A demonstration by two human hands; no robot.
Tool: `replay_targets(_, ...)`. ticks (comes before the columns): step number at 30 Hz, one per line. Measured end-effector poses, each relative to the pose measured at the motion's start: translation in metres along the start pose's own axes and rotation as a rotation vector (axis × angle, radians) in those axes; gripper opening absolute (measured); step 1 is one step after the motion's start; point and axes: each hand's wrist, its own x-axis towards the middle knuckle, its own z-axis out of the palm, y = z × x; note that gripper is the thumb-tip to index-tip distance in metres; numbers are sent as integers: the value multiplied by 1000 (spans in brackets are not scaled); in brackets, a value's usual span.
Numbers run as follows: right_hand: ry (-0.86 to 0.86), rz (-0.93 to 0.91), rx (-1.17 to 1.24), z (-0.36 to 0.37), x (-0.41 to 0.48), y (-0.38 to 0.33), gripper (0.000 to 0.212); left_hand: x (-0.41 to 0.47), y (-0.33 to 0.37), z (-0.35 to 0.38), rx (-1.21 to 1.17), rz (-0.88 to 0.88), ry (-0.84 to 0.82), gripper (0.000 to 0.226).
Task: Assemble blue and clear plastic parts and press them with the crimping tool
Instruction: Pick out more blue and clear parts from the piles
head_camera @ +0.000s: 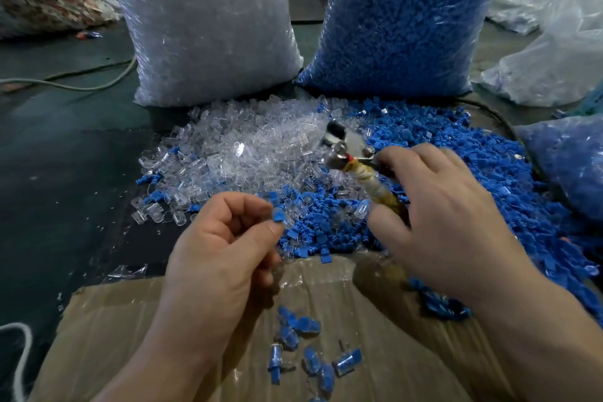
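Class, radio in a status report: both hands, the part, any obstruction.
Left hand pinching blue-and-clear part. Right hand gripping crimping tool, clear piece at fingertips. Nothing between part and tool.

Glossy clear plastic bags [208, 26], shiny metal crimping tool [346, 147], matt brown cardboard [375, 352]

A small blue part [278, 215] sits pinched beside a clear piece [288, 221] above a mixed heap, clear parts [248, 147] left, blue parts [489, 173] right. The crimping tool [355, 161], metal-headed with a tape-wrapped handle, tilts over the heap. Assembled blue-and-clear pieces [310, 352] lie scattered on cardboard [130, 320] below.
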Motion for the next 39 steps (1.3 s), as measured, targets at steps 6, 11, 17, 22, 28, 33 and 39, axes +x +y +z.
replay_targets(6, -150, -258, 37, -6, -14, -8, 62, 0, -4, -4, 4, 39, -42, 16)
replay_targets(11, -181, -304, 25, -7, -15, -11, 67, 1, -4, -8, 7, 68, -82, 11)
replay_targets(17, -199, -320, 20, -9, -15, -10, 63, 0, -3, -10, 11, 104, -87, 16)
replay_targets(22, -193, -330, -17, -5, -15, -9, 60, -2, -4, -9, 17, 112, -109, 15)
replay_targets(28, -196, -322, 30, -7, -14, -11, 52, -3, -3, -11, 6, 119, -114, 18)
replay_targets(33, -136, -284, 8, -5, -15, -9, 52, -2, 3, -8, 86, 181, -24, 14)
replay_targets(39, -198, -120, -189, 3, 0, -1, 72, -3, 6, -9, 216, -23, -32, 32)
